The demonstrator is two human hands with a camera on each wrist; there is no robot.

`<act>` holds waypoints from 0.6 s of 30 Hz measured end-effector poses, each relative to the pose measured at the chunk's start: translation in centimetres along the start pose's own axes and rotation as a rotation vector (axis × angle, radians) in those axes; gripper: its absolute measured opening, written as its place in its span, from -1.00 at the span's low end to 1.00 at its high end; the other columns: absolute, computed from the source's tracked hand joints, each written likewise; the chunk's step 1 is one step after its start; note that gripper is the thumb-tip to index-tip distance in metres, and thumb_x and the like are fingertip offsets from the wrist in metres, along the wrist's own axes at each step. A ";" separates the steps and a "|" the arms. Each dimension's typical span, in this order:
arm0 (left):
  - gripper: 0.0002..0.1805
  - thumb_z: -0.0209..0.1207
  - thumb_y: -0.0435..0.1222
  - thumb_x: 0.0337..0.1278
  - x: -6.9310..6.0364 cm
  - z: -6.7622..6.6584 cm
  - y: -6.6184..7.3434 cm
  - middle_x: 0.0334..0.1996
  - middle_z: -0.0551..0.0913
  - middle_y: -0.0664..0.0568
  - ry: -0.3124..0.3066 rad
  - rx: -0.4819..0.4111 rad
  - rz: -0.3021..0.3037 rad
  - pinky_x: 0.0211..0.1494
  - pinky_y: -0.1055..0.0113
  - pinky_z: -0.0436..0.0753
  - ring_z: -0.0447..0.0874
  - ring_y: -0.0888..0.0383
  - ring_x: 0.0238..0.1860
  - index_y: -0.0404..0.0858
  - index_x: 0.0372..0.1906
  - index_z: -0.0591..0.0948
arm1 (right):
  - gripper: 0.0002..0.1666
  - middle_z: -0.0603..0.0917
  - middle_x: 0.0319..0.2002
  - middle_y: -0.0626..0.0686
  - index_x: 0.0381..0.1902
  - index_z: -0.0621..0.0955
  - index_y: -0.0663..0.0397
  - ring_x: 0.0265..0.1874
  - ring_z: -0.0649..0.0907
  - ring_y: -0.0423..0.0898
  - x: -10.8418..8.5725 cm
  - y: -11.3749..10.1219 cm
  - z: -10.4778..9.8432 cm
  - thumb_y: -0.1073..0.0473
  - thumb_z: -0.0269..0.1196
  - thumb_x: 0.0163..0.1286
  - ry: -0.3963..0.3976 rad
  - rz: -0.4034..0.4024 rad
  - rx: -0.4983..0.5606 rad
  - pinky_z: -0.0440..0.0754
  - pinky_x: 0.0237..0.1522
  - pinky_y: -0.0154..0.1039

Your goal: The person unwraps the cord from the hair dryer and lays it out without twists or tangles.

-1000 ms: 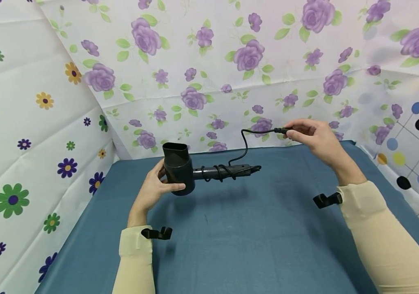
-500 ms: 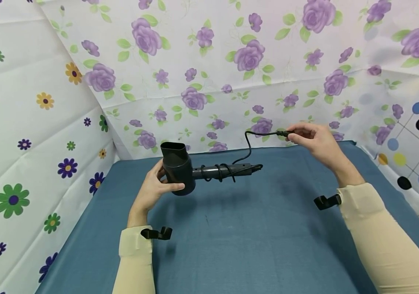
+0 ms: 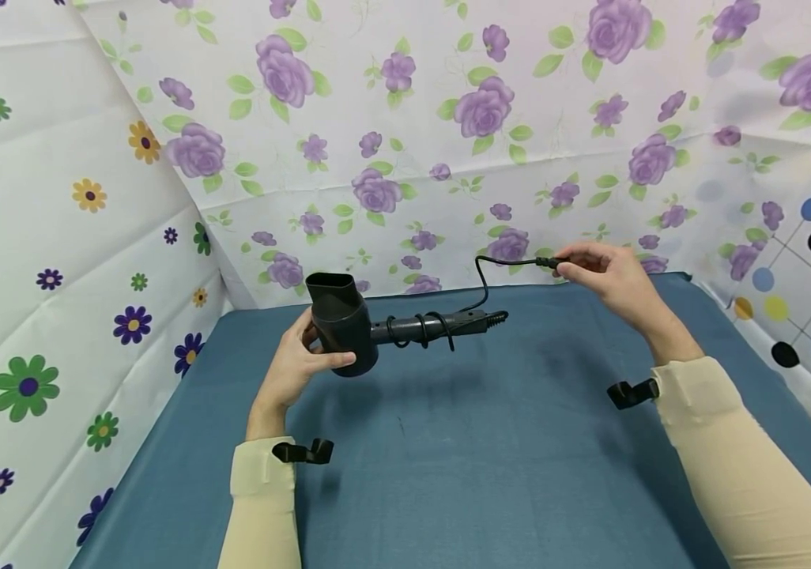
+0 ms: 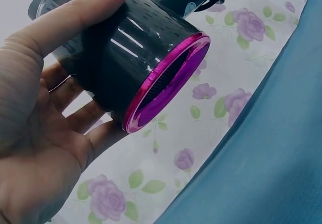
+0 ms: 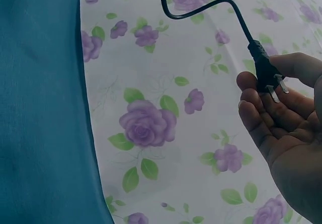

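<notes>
A black hair dryer (image 3: 341,328) is held up above the blue cloth by my left hand (image 3: 292,367), its flat nozzle pointing up and its handle pointing right. Thumb and fingers grip the dryer's barrel; the left wrist view shows its magenta-rimmed rear end (image 4: 168,83). Black cord (image 3: 427,328) is wound around the handle. A free length rises in a bend to the two-pin plug (image 5: 266,70), which my right hand (image 3: 608,276) pinches between thumb and fingers. Both metal pins show in the right wrist view.
Blue cloth (image 3: 462,474) covers the table. Behind it hangs a white sheet with purple roses (image 3: 377,190); flower-patterned cloth (image 3: 57,300) stands at left and dotted cloth (image 3: 804,300) at right. Black mounts are strapped at both cuffs.
My right hand has moved slightly down and right with the plug. The hair dryer has tilted a little, its nozzle shifting left, and the free cord has shifted right.
</notes>
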State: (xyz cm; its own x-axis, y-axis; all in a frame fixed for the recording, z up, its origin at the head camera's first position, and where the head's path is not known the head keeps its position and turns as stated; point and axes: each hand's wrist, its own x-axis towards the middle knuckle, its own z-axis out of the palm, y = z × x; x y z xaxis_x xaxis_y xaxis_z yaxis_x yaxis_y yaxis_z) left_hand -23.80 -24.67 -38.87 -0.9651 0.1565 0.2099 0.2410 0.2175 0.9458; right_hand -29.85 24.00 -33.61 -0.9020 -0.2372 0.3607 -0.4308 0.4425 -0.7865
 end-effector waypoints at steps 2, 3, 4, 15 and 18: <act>0.00 0.59 -0.37 -0.02 0.0 0.0 0.1 0.29 0.55 -0.09 0.007 -0.008 -0.001 0.28 0.08 0.64 0.55 -0.02 0.25 -0.03 0.56 0.36 | -0.63 0.76 -0.06 0.11 0.20 0.69 0.08 -0.18 0.70 -0.20 -0.1 0.1 0.1 0.03 0.28 0.57 -0.002 0.008 -0.007 0.59 -0.13 -0.41; 0.01 0.59 -0.37 -0.02 0.0 0.0 0.1 0.29 0.54 -0.08 0.009 -0.011 -0.001 0.29 0.06 0.63 0.55 -0.02 0.26 -0.02 0.56 0.35 | -0.62 0.76 -0.06 0.11 0.20 0.69 0.08 -0.18 0.70 -0.21 -0.1 0.2 0.1 0.02 0.28 0.57 -0.003 0.013 -0.012 0.59 -0.12 -0.40; 0.01 0.59 -0.38 -0.02 -0.1 0.0 0.1 0.30 0.54 -0.07 0.012 -0.016 0.000 0.31 0.03 0.61 0.55 -0.02 0.26 -0.02 0.57 0.35 | -0.62 0.76 -0.05 0.11 0.20 0.69 0.08 -0.18 0.70 -0.21 -0.2 0.3 0.1 0.01 0.28 0.57 -0.005 0.017 -0.017 0.59 -0.12 -0.40; 0.04 0.56 -0.38 0.03 -0.2 -0.3 0.1 0.39 0.46 -0.05 0.051 -0.049 0.025 0.40 -0.13 0.48 0.48 -0.02 0.30 0.08 0.61 0.30 | -0.58 0.75 -0.01 0.16 0.20 0.68 0.09 -0.15 0.69 -0.22 -0.8 1.6 0.9 -0.04 0.27 0.57 -0.041 0.076 -0.015 0.58 -0.08 -0.39; 0.02 0.54 -0.39 0.05 -0.2 -0.3 0.1 0.36 0.48 -0.08 0.068 -0.057 0.030 0.42 -0.13 0.45 0.49 -0.01 0.28 0.06 0.60 0.31 | -0.57 0.74 0.00 0.12 0.20 0.69 0.07 -0.13 0.69 -0.22 -1.0 2.0 1.1 -0.06 0.27 0.56 -0.049 0.087 -0.026 0.59 -0.08 -0.38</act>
State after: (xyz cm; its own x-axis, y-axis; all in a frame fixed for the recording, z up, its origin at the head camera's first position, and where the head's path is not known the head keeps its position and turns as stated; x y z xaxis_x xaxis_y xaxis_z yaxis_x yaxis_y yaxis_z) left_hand -23.60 -24.96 -38.79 -0.9627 0.0962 0.2528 0.2656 0.1581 0.9510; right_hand -29.76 24.17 -36.16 -0.9341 -0.2380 0.2660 -0.3517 0.4853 -0.8005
